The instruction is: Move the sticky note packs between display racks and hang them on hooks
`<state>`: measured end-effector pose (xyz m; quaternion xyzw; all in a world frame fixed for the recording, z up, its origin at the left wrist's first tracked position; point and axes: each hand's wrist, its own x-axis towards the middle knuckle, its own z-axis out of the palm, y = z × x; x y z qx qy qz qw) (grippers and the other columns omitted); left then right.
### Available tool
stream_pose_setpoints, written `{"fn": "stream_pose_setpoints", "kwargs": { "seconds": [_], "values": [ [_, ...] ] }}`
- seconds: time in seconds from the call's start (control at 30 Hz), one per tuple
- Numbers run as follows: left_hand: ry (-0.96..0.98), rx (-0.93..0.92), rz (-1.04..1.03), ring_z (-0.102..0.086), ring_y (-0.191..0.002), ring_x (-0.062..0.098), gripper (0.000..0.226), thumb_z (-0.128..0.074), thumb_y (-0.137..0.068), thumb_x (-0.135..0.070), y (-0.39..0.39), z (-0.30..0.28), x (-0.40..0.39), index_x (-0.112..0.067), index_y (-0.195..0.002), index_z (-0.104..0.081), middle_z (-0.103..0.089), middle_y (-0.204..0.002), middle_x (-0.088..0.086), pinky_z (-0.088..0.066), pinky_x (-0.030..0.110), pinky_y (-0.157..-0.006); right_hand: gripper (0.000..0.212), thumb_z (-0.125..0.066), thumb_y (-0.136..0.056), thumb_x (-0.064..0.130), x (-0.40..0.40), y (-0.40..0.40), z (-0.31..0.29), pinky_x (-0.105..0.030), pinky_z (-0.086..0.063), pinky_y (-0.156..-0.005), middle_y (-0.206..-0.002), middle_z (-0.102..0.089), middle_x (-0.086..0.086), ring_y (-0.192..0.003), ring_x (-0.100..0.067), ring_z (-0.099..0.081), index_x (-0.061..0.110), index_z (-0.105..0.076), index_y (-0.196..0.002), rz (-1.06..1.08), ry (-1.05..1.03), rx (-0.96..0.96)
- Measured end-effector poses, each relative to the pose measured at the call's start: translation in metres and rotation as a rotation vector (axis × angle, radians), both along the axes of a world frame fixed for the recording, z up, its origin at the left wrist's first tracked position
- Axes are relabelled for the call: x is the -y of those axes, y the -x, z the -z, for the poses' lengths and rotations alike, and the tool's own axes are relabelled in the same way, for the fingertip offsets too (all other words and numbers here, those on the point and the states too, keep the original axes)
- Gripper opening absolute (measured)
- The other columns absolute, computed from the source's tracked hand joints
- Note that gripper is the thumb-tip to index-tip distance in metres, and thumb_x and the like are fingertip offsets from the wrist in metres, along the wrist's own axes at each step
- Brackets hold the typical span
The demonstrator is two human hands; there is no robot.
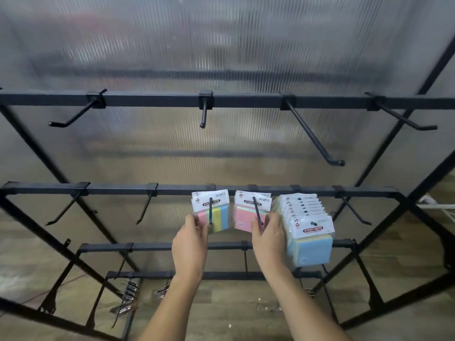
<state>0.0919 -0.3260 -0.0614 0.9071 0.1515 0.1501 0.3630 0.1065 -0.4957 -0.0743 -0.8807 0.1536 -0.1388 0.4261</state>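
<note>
My left hand [190, 238] grips a striped pack [213, 214] hanging on its hook [210, 210]; my right hand [268, 233] pinches the pink pack [246, 215] on the next hook [257, 210]. Further right hangs the full stack [310, 232]. Seating both, I reckon; next, let go cleanly.

A black metal display rack [246, 98] is standing in front of a ribbed translucent panel [221, 45], its crossbars carrying angled hooks. The four hooks on the top bar are hanging bare. On the second bar [118, 189], a pink, yellow and blue sticky note pack [212, 212] is hanging on one hook, a pink pack [247, 212] on the next, and a thick row of packs [307, 230] is filling a third hook beside them. Metal clips [126, 296] are hanging on the low hooks.
</note>
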Motion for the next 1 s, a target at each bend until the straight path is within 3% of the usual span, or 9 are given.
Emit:
{"fn": "stream_pose_setpoints", "kwargs": {
  "seconds": [0.23, 0.4, 0.57, 0.63, 0.77, 0.83, 0.9, 1.0],
  "values": [
    [0.062, 0.018, 0.019, -0.06, -0.078, 0.019, 0.024, -0.067, -0.091, -0.033, 0.009, -0.005, 0.001, -0.02, -0.092, -0.047, -0.064, -0.088, -0.004, -0.043, 0.031, -0.063, 0.02, -0.066, -0.092, 0.026, 0.002, 0.006, -0.007, -0.021, -0.038, -0.063, -0.088, -0.061, 0.001, -0.083, -0.018, -0.06, 0.016, -0.05, -0.098, 0.006, -0.058, 0.022],
    [0.155, -0.011, 0.098, -0.055, -0.078, 0.004, 0.02, -0.067, -0.091, -0.033, 0.007, -0.003, -0.003, -0.022, -0.1, -0.053, -0.058, -0.092, -0.01, -0.035, 0.012, -0.057, 0.03, -0.07, -0.088, 0.04, 0.002, -0.002, -0.002, -0.037, -0.05, -0.077, -0.095, -0.063, 0.004, -0.089, -0.017, -0.06, 0.019, -0.054, -0.102, -0.049, -0.107, -0.013],
    [0.18, 0.018, 0.188, -0.054, -0.074, 0.015, 0.021, -0.064, -0.092, -0.035, 0.01, 0.007, -0.015, -0.021, -0.083, -0.052, -0.056, -0.08, -0.006, -0.042, 0.029, -0.061, 0.029, -0.071, -0.089, 0.037, -0.003, 0.005, 0.0, -0.037, -0.048, -0.08, -0.094, -0.066, 0.002, -0.09, -0.021, -0.059, 0.016, -0.061, -0.107, -0.003, -0.17, 0.027],
    [0.22, 0.017, 0.225, -0.056, -0.069, 0.018, 0.022, -0.063, -0.093, -0.033, 0.014, 0.007, -0.021, -0.021, -0.081, -0.05, -0.059, -0.072, -0.004, -0.043, 0.028, -0.059, 0.026, -0.071, -0.09, 0.035, -0.008, 0.016, 0.001, -0.034, -0.049, -0.076, -0.09, -0.067, 0.002, -0.087, -0.02, -0.06, 0.016, -0.062, -0.106, 0.025, -0.189, 0.056],
    [0.232, 0.023, 0.341, -0.061, -0.068, 0.003, 0.014, -0.063, -0.093, -0.033, 0.023, 0.005, -0.032, -0.024, -0.088, -0.054, -0.066, -0.076, -0.009, -0.044, 0.014, -0.056, 0.024, -0.071, -0.09, 0.031, -0.02, 0.042, -0.008, -0.01, -0.038, -0.06, -0.068, -0.053, 0.012, -0.064, -0.004, -0.05, 0.015, -0.055, -0.083, 0.153, -0.164, 0.118],
    [0.236, 0.03, 0.417, -0.066, -0.073, 0.004, 0.013, -0.062, -0.093, -0.036, 0.031, 0.009, -0.042, -0.026, -0.091, -0.055, -0.068, -0.081, -0.01, -0.054, 0.026, -0.063, 0.022, -0.072, -0.09, 0.028, -0.029, 0.056, -0.01, -0.011, -0.036, -0.058, -0.067, -0.05, 0.017, -0.063, 0.003, -0.049, 0.018, -0.054, -0.082, 0.197, -0.17, 0.177],
    [0.213, 0.042, 0.501, -0.067, -0.074, 0.008, 0.013, -0.062, -0.093, -0.038, 0.037, 0.009, -0.056, -0.028, -0.089, -0.054, -0.068, -0.08, -0.009, -0.056, 0.037, -0.065, 0.016, -0.072, -0.09, 0.029, -0.04, 0.07, -0.008, -0.015, -0.037, -0.06, -0.076, -0.058, 0.019, -0.072, 0.005, -0.056, 0.019, -0.06, -0.088, 0.229, -0.206, 0.215],
    [0.238, 0.054, 0.598, -0.067, -0.074, 0.011, 0.012, -0.062, -0.092, -0.041, 0.045, 0.008, -0.07, -0.031, -0.09, -0.055, -0.068, -0.079, -0.008, -0.057, 0.044, -0.066, 0.018, -0.068, -0.093, 0.034, -0.052, 0.091, -0.009, -0.024, -0.053, -0.071, -0.092, -0.068, 0.011, -0.087, -0.004, -0.063, 0.018, -0.066, -0.098, 0.293, -0.274, 0.231]
  ]
}}
